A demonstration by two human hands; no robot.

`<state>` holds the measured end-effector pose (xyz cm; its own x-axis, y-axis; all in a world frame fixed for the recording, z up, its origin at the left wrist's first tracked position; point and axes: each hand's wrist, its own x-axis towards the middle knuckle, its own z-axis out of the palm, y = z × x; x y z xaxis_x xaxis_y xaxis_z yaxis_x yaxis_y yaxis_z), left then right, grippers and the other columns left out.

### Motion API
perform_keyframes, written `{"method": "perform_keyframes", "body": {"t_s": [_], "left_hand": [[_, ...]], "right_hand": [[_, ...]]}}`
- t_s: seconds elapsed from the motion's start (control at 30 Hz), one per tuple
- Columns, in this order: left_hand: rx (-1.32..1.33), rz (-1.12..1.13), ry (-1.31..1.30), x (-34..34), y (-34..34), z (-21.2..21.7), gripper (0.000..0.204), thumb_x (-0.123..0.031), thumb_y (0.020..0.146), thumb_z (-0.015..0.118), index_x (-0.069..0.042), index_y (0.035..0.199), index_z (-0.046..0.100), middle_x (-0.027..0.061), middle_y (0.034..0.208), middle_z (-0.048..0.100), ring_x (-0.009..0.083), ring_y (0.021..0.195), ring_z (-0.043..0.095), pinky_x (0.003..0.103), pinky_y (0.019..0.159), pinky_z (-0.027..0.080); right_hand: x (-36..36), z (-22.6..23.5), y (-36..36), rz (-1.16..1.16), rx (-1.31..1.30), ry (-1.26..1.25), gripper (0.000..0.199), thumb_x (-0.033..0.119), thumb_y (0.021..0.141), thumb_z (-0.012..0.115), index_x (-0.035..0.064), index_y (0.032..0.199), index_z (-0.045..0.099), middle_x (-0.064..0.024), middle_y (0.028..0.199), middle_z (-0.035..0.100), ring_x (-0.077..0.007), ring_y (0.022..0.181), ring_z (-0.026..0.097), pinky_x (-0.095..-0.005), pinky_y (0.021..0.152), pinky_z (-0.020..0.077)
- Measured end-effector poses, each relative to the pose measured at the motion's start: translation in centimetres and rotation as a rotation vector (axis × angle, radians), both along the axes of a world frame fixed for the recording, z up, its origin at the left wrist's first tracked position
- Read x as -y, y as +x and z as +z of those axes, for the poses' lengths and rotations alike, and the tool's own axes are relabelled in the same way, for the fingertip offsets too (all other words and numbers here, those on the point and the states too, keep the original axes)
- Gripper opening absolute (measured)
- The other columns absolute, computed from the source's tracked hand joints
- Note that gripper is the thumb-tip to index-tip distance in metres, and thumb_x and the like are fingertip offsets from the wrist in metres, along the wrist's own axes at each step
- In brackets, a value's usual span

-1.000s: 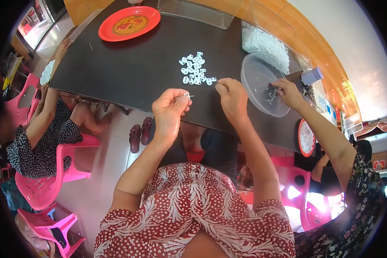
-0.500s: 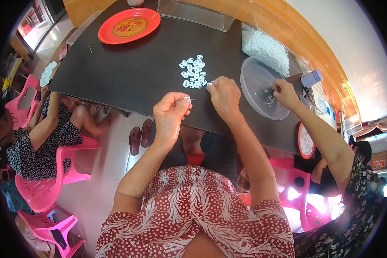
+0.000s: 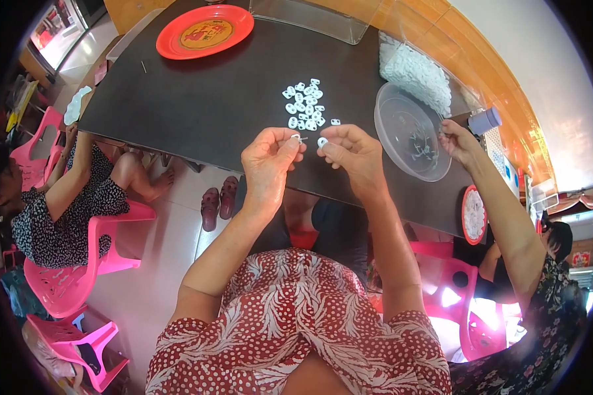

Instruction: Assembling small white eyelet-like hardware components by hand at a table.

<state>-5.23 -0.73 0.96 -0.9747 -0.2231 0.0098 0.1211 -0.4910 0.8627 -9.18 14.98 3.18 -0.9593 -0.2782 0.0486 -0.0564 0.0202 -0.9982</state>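
Observation:
My left hand [image 3: 269, 160] pinches a small white plastic piece with a thin metal pin at its fingertips. My right hand [image 3: 350, 153] holds another small white piece [image 3: 322, 141] between thumb and forefinger, close to the left hand's fingertips. Both hands hover over the near edge of the dark table [image 3: 211, 99]. Just beyond them lies a loose pile of several small white pieces [image 3: 304, 105].
A clear plastic bowl [image 3: 408, 135] sits to the right, with another person's hand [image 3: 458, 141] at its rim. A bag of white pieces [image 3: 415, 72] lies behind it. A red plate [image 3: 204, 29] stands far left. A person sits on a pink chair [image 3: 105, 243] at left.
My right hand has come back from the pile of white pieces toward my left hand, now carrying a white piece. The left hand has stayed near the table edge.

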Motion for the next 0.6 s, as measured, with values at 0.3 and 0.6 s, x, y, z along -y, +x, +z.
{"method": "perform_keyframes", "body": {"t_s": [0.3, 0.6], "left_hand": [[0.000, -0.002, 0.019, -0.5, 0.2, 0.7, 0.008, -0.006, 0.087, 0.060, -0.001, 0.092, 0.061, 0.0039, 0.081, 0.064, 0.0071, 0.067, 0.057, 0.017, 0.056, 0.041], [-0.036, -0.005, 0.015, -0.7, 0.6, 0.8, 0.008, -0.006, 0.087, 0.059, -0.001, 0.093, 0.060, 0.0028, 0.081, 0.064, 0.0058, 0.070, 0.058, 0.017, 0.057, 0.042]], "right_hand": [[0.5, -0.5, 1.0, 0.012, 0.019, -0.034, 0.015, 0.006, 0.082, 0.063, -0.0005, 0.096, 0.064, -0.0035, 0.076, 0.065, -0.0065, 0.069, 0.058, -0.0177, 0.058, 0.0426], [1.1, -1.3, 2.0, -0.134, -0.280, 0.222, 0.020, -0.001, 0.077, 0.065, -0.0007, 0.097, 0.064, -0.0001, 0.083, 0.059, -0.0063, 0.071, 0.051, -0.0228, 0.065, 0.0446]]}}
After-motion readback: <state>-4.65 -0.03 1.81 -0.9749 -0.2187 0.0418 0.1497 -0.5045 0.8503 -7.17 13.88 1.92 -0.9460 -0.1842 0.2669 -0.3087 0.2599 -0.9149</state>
